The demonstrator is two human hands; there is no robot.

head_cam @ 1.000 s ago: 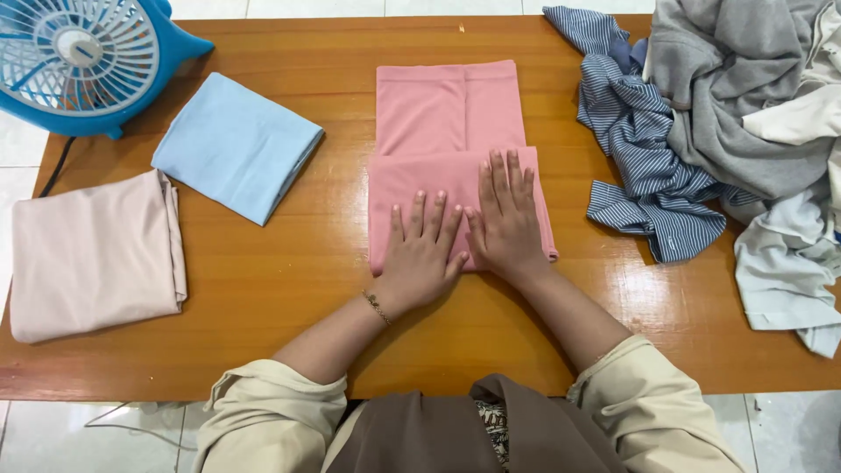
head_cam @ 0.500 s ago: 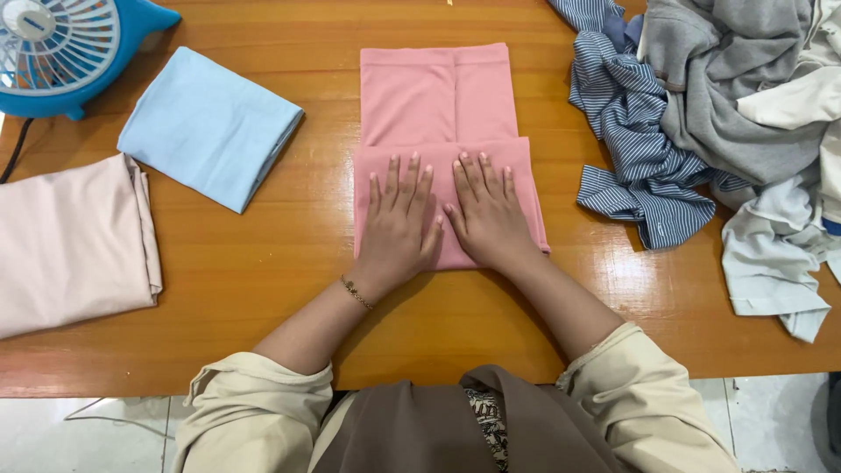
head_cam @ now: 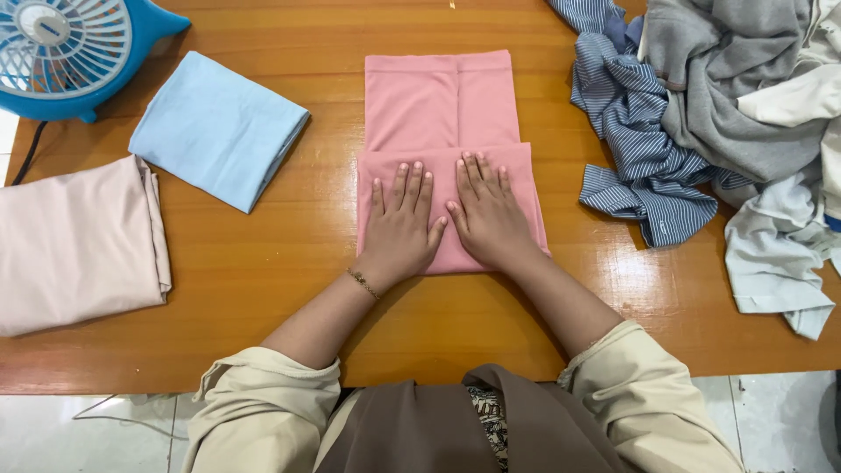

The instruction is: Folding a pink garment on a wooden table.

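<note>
While both palms lie flat and open, the left hand (head_cam: 399, 229) and the right hand (head_cam: 491, 219) press side by side on the folded pink cloth (head_cam: 447, 149), grasping nothing. This cloth lies at the middle of the wooden table (head_cam: 263, 263), its doubled part toward the near edge. A folded blue cloth (head_cam: 217, 127) lies toward the far left corner.

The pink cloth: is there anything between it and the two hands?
Nothing visible. The left hand and the right hand both lie flat, palms down, directly on the folded lower part of the pink cloth. The blue cloth and the clothes pile lie apart, to either side.
</note>
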